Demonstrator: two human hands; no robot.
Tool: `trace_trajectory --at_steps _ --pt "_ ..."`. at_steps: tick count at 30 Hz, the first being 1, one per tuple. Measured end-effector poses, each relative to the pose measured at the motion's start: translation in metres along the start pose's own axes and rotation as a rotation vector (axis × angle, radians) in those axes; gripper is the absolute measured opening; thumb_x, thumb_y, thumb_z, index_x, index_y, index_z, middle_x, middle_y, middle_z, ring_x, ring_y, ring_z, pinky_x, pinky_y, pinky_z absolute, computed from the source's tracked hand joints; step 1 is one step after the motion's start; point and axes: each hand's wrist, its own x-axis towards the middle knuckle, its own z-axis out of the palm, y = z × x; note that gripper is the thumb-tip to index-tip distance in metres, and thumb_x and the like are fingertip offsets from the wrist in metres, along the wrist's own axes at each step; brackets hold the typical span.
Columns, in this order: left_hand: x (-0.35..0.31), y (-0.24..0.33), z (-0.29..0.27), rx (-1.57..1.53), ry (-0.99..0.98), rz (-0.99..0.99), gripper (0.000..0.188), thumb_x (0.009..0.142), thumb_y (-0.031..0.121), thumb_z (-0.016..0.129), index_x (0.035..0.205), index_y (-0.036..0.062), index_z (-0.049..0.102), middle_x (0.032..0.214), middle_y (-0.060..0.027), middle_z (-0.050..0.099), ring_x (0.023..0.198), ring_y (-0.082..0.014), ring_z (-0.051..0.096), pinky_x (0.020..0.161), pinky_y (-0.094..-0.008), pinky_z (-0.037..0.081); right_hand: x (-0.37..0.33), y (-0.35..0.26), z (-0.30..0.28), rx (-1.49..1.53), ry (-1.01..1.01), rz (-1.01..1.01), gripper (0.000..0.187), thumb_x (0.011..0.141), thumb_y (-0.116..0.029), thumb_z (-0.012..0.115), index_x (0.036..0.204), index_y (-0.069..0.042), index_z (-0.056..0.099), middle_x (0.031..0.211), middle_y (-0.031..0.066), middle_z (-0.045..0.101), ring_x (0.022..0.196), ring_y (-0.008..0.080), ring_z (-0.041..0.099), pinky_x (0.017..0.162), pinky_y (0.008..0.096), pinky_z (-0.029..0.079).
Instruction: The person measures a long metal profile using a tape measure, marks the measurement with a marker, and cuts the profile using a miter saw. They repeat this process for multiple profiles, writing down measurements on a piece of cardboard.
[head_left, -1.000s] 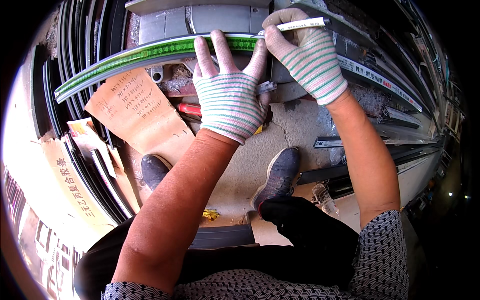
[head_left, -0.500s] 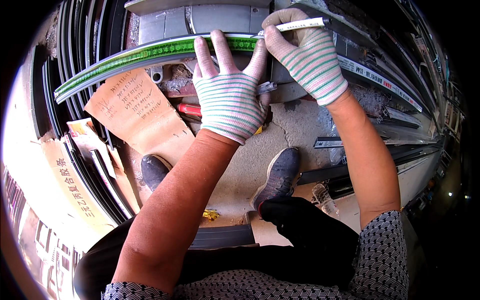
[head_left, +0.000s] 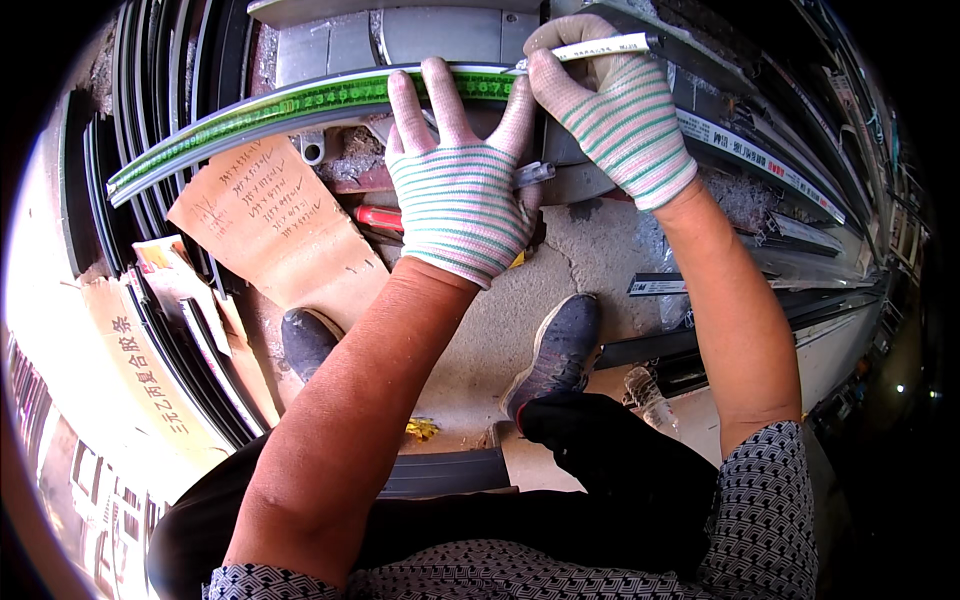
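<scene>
A green tape measure blade (head_left: 300, 103) lies stretched along a long, narrow metal strip (head_left: 150, 186). My left hand (head_left: 460, 205), in a white glove with green stripes, presses its spread fingertips onto the blade; its thumb is mostly hidden. In a matching glove, my right hand (head_left: 620, 120) pinches a white pen (head_left: 605, 47). The pen's tip touches or nearly touches the strip by the right end of the visible blade. Beside my left hand, a clear plastic piece (head_left: 534, 175) sticks out. A red-handled tool (head_left: 378, 218) is partly covered by that hand.
A brown cardboard piece (head_left: 280, 225) with handwriting lies below the strip. Long dark profiles (head_left: 185, 80) stand at the left; more profiles (head_left: 760, 160) are stacked at the right among metal shavings. A clear bottle (head_left: 650, 400) lies near my shoe (head_left: 560, 350).
Hardly anything differs. Both hands, the tape blade and the pen keep their places, with only a very slight shift of the strip's left end.
</scene>
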Motion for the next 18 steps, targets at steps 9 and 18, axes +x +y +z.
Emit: trace_trajectory --at_steps 9,18 --pt "0.001 0.0 0.001 -0.016 -0.003 0.002 0.09 0.073 0.038 0.08 0.155 0.0331 0.043 0.157 -0.0392 0.023 0.142 -0.0634 0.022 0.108 -0.0685 0.031 0.0 -0.002 0.0 0.025 0.0 0.022 0.023 0.099 -0.023 0.07 0.113 -0.005 0.069 0.102 0.0077 0.073 0.096 0.0168 0.072 0.087 0.0294 0.059" --pt "0.0 0.0 0.001 -0.022 -0.003 0.007 0.09 0.074 0.038 0.08 0.156 0.0337 0.041 0.157 -0.0396 0.023 0.142 -0.0633 0.023 0.109 -0.0684 0.031 0.003 -0.013 0.002 0.011 0.012 0.014 0.021 0.099 -0.02 0.069 0.113 -0.004 0.069 0.099 0.007 0.073 0.094 0.0152 0.072 0.085 0.0282 0.059"
